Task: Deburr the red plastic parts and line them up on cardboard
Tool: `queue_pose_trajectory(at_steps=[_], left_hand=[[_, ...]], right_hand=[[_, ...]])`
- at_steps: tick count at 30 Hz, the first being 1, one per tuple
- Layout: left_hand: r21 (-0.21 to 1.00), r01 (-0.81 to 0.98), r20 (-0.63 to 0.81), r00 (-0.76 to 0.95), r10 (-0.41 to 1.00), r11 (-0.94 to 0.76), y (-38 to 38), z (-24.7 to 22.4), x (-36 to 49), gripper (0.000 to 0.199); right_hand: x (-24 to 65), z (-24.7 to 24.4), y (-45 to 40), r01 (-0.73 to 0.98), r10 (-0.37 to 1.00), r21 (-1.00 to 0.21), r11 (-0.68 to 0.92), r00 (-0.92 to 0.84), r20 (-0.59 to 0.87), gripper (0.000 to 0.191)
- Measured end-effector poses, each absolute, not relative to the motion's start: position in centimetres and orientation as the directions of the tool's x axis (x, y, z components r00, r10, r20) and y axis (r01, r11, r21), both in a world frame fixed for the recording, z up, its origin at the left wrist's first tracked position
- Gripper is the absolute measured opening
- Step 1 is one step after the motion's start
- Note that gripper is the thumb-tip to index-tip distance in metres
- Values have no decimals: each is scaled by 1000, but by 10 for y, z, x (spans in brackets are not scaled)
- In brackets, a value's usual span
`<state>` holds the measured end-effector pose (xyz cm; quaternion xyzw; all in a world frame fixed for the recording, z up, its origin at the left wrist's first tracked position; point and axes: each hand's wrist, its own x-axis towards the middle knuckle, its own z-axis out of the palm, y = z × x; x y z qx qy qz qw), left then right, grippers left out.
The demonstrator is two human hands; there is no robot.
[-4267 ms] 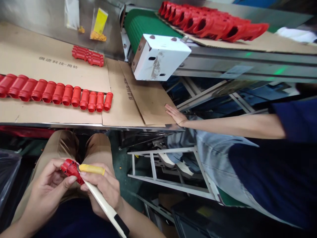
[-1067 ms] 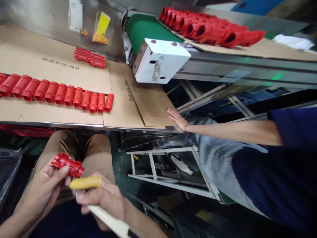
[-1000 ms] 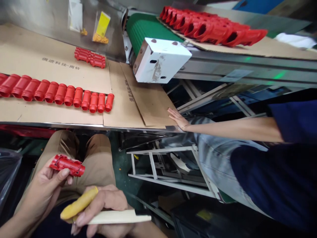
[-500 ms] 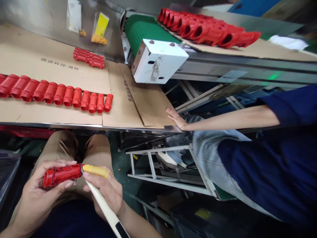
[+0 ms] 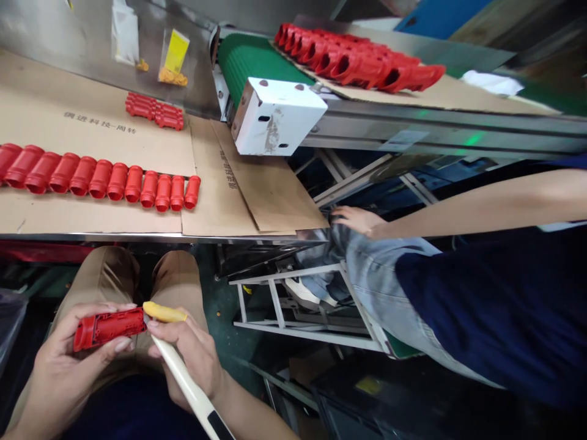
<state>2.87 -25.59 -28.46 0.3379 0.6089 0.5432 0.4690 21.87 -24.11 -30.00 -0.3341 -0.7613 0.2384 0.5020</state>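
Observation:
Above my lap, my left hand [image 5: 62, 360] is closed around a red plastic housing [image 5: 117, 328], fingers along its top edge and thumb along its lower edge. The open side of the housing faces up and shows ribs and small details inside. My right hand [image 5: 195, 354] grips a white-handled tool [image 5: 181, 370] with a black patch toward its rear end. A yellow finger cot [image 5: 164, 313] covers one of its fingers. The tool's small tip meets the right end of the housing and is mostly hidden by the fingers.
Red housings [image 5: 117, 181] stand in a row on the cardboard-covered table [image 5: 160, 223]; a smaller red stack [image 5: 155, 111] lies behind. More red parts [image 5: 358, 61] rest beside a green conveyor belt [image 5: 250, 61]. At right, a co-worker's arm [image 5: 458, 208] reaches toward the table corner, above a white metal frame [image 5: 298, 333].
The co-worker's hand has come off the table corner and drawn back toward their leg. The view has shifted slightly. My hands keep their grips, with the tool still at the housing's right end.

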Motion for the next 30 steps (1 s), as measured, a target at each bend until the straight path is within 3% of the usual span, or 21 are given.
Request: queue_pose_trajectory(at_steps=[4,6,8,10,12,13,15,21,25,30], left_hand=[[963,-133,-263,-296,918,234,-255,-282,31,40],[938,-219,-321,-259,911,268,-254,-280,32,40],[913,-294,-356,-237,904,283,-253,-279,31,40],[897,-336,-374,-234,897,287,-253,-279,31,42],[887,-353,-394,-236,888,299,-253,-280,30,46],[881,-360,-404,-232,885,307,-253,-280,30,47],[871,-374,-417,-218,882,318,-252,-280,31,50],[823,-443,-451,-128,883,356,-248,-280,36,61],[780,-514,-465,-93,880,358,-243,-279,37,76],[782,-530,-437,-89,895,329,-241,-275,42,72]], right_hand=[[222,-300,-241,354,667,-565,745,-371,647,35],[225,-302,-238,350,672,-575,740,-352,652,33],[231,-306,-233,270,804,-758,594,-185,565,21],[238,-310,-227,81,948,-946,314,23,317,14],[246,-310,-221,-119,989,-987,110,113,97,23],[249,-310,-220,-177,993,-981,75,106,57,28],[253,-306,-222,-179,995,-980,85,64,74,30],[247,-295,-236,82,959,-955,283,-2,284,13],[245,-296,-235,134,959,-951,280,2,282,10],[246,-299,-231,149,965,-955,258,11,262,10]])
